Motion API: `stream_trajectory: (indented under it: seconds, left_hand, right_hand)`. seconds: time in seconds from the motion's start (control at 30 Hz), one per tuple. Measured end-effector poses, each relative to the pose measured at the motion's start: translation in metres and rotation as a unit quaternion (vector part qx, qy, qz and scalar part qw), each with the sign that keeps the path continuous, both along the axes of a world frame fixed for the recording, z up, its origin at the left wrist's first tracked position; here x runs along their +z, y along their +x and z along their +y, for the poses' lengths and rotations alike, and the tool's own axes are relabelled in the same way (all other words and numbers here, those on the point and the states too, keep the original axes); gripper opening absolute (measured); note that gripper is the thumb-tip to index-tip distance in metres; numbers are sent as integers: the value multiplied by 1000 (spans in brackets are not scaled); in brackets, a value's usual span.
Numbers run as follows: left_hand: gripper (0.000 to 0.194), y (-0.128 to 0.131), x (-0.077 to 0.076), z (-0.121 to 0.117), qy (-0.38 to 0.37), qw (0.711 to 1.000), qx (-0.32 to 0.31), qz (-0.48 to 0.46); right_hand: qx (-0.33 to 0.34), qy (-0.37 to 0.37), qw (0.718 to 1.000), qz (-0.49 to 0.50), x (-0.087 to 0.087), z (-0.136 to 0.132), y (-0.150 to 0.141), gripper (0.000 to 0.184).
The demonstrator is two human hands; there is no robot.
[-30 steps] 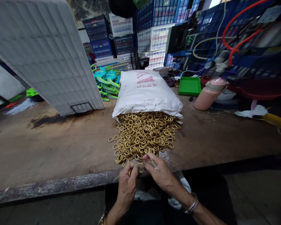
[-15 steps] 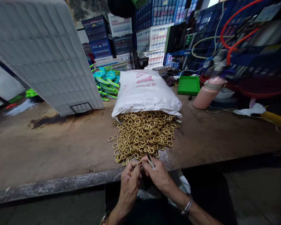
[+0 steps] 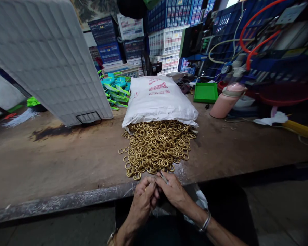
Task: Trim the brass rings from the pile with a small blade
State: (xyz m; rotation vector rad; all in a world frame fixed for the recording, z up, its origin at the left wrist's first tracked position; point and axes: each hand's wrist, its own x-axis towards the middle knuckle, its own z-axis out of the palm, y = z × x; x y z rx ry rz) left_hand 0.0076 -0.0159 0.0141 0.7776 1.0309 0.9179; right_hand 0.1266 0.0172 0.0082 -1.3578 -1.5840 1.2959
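A heap of brass-coloured rings (image 3: 157,147) spills from the open mouth of a white sack (image 3: 159,99) lying on the worn brown bench (image 3: 53,160). At the bench's near edge my left hand (image 3: 143,198) is closed around a ring that barely shows between its fingers. My right hand (image 3: 170,191) pinches a thin metal tool (image 3: 163,177) and presses against the left hand's fingertips. A bracelet sits on my right wrist.
A large white quilted panel (image 3: 48,58) leans over the bench's left. Turquoise and green plastic parts (image 3: 116,89) lie behind the sack. A green tray (image 3: 206,93), a pink flask (image 3: 227,100), hoses and stacked crates crowd the right and back.
My two hands have drawn closer together at the bench edge; the ring, plainly seen a second ago, is now mostly covered by my left fingers.
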Motion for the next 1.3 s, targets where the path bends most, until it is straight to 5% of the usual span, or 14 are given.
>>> stream_trajectory:
  seconds: [0.23,0.4,0.63,1.03,1.3]
  left_hand:
    - [35,3,6,1,2,1000,21,8]
    - [35,5,6,4,7,997,56,50]
    - [34,2,0,2,36,995,58,67]
    - [31,-6,11,-8,-37,993,47,-98]
    - [21,-14,8,-1,-72,973,94,-198]
  right_hand:
    - [-19,57,992,-111,3,0,10,23]
    - [73,99,959,-257,0,-6,13,19]
    - [105,113,925,-346,-4,-9,12,24]
    - [-37,170,903,-394,5,18,22,22]
    - [-49,179,872,-452,-1,35,12,15]
